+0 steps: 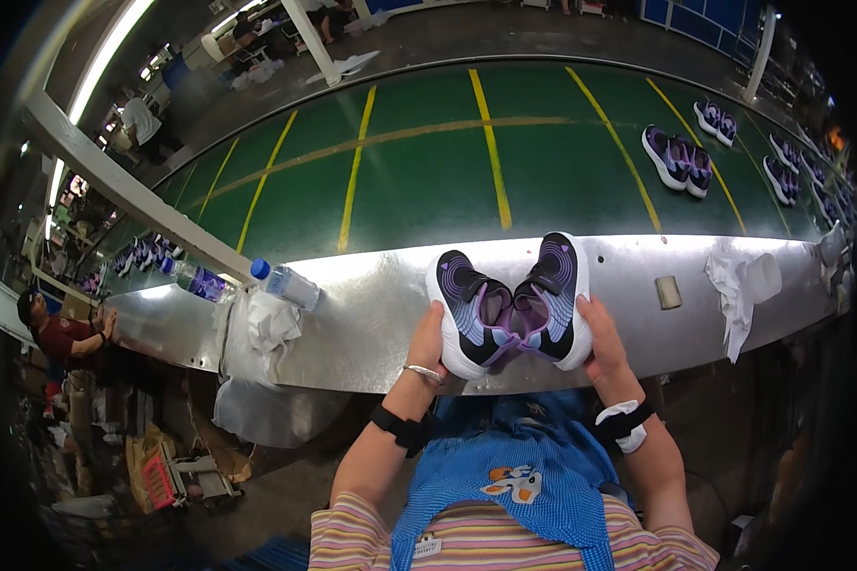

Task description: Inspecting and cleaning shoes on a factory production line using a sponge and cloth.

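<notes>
Two black sneakers with purple and pale blue patterns and white soles are held side by side over the metal ledge, heels together and toes angled apart. My left hand is wrapped round the outer side of the left sneaker. On the other side, my right hand grips the right sneaker along its white sole. Both thumbs lie against the soles; the other fingers are mostly hidden beneath the shoes.
Beyond the metal ledge runs a green conveyor belt with yellow lines. More sneakers sit at its right. Bottles and crumpled white paper lie left; a small sponge-like block and white cloth right. A co-worker stands far left.
</notes>
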The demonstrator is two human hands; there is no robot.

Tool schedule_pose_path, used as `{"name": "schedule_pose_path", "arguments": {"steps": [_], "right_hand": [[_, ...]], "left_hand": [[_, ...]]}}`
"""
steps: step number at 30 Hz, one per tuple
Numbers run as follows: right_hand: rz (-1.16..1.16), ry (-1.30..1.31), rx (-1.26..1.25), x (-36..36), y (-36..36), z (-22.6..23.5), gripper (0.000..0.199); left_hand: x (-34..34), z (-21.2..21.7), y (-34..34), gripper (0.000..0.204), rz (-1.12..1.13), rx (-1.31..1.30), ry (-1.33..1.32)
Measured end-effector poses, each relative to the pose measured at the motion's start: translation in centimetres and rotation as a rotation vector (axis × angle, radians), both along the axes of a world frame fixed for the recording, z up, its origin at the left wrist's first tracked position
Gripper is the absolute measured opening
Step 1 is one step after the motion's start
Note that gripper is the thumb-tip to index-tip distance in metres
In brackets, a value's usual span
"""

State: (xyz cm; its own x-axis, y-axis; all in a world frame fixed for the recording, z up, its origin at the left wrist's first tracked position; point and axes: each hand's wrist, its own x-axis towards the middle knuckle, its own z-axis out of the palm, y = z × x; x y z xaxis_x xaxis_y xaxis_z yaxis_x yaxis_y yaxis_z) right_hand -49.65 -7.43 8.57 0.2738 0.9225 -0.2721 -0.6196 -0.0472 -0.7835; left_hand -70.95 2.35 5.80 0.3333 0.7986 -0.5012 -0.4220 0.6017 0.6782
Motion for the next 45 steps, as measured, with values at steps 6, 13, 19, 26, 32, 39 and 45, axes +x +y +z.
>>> {"name": "schedule_pose_path", "arguments": {"steps": [6, 13, 19, 26, 32, 39, 45], "right_hand": [[-0.045, 0.391, 0.043, -2.4, 1.3, 0.5, 0.033], [-0.046, 0.561, 0.019, -3.9, 2.6, 0.5, 0.038], [-0.161, -0.439, -0.209, -1.8, 2.6, -5.6, 0.032], [0.08, -1.508, 0.316, -2.5, -1.3, 0.0, 0.035], [0.784, -1.752, 0.165, -3.5, 2.6, -0.8, 0.032], [0.758, -1.571, 0.218, -1.8, 3.8, 1.2, 0.027], [0.784, -1.583, 0.221, -2.7, 3.9, 0.8, 0.026]], "left_hand": [[0.2, -0.3, 1.0, 0.042, -0.014, -0.143, -0.215], [0.9, 0.0, 1.2, 0.039, -0.065, -0.251, -0.452], [1.0, -7.1, 3.0, 0.037, -0.003, 0.073, 0.097], [0.3, -8.6, 0.0, 0.045, -0.031, 0.714, 0.583], [0.0, -7.7, -0.1, 0.044, -0.124, 0.715, 0.513], [-1.5, -0.8, -1.0, 0.03, -0.006, 0.818, 0.536], [-2.9, 3.5, -1.7, 0.04, -0.516, 1.046, 0.569]]}}
